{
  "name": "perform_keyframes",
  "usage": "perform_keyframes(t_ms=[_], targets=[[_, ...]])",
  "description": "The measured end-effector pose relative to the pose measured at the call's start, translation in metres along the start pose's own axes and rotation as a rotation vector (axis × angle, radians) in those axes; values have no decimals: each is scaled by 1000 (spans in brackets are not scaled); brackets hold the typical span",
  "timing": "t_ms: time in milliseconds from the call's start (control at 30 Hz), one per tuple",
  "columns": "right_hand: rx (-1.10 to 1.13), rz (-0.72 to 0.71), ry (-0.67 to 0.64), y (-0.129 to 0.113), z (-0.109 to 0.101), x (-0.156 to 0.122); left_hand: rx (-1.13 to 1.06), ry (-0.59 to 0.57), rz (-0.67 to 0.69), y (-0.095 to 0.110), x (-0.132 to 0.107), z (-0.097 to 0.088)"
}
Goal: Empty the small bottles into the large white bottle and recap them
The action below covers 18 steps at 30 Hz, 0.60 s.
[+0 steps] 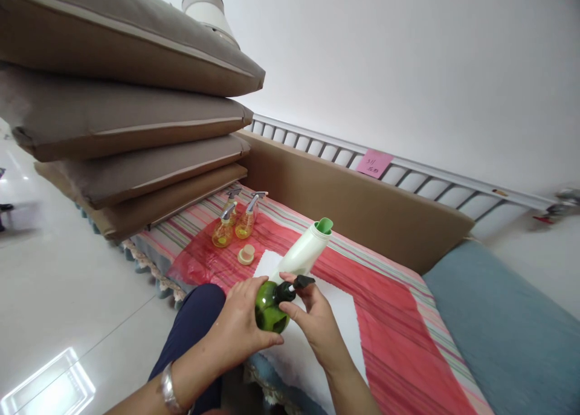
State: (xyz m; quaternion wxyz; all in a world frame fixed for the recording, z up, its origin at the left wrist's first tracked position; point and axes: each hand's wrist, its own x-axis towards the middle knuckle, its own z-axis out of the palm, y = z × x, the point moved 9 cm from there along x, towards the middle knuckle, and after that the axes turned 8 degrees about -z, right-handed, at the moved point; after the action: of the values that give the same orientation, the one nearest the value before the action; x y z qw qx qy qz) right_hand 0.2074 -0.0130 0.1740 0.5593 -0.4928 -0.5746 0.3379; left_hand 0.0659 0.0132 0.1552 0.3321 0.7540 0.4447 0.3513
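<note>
While a pale wall filled the background, a tall stack of cushions crowded the left side. A blue cushion lay at the right, and a brown board ran along the back. Over the striped cloth was a red sheet, with white paper on it. A white bottle with a green top was just beyond the hands. The left hand was clamped on a green bottle above the paper; the right hand pinched its black pump. Three spray bottles were grouped near a small cap.

The picture's edge cut off the stack, the board hid the radiator's lower part, and the hands covered the white bottle's foot. The rear spray bottle was partly blocked, and the pink note's writing was hard to read.
</note>
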Motion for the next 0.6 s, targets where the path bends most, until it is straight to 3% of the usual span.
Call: perform_keyframes(t_ms=[133,267,433,600], targets=[[57,9,-57,-2,4,0,-2,1,4,-2,0,0],[-40,-16,-13,-5,-1,2,5,10,11,-2,1,0],[47,8,-82,-3,6,1,11,-1,8,-2,0,2],[-109,-23,-36,-9,-1,0,4,-1,5,-2,-1,3]])
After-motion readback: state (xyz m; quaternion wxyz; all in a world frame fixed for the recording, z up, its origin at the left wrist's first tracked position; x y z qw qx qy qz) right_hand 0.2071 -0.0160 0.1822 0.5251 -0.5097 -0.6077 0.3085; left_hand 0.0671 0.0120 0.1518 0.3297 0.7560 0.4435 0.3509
